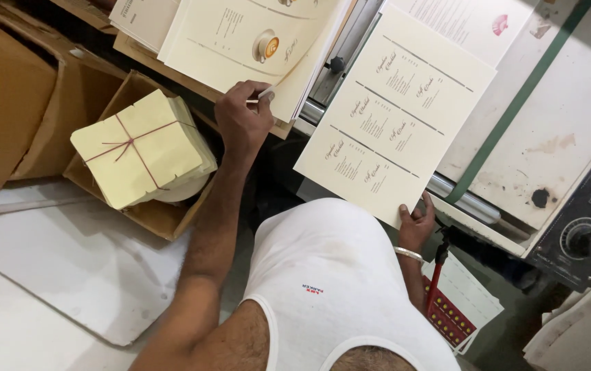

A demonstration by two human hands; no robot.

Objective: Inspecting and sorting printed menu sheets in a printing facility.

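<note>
In the head view, the left hand is pinching the near corner of a stack of cream printed sheets lying on a board above a cardboard box. The right hand is gripping the bottom corner of a single printed sheet, holding it over the cutting machine's bed. A string-tied bundle of pale yellow paper is sitting in that box, just beside the left hand.

Left hand pinching stacked printed sheets, right hand gripping loose sheet
</note>
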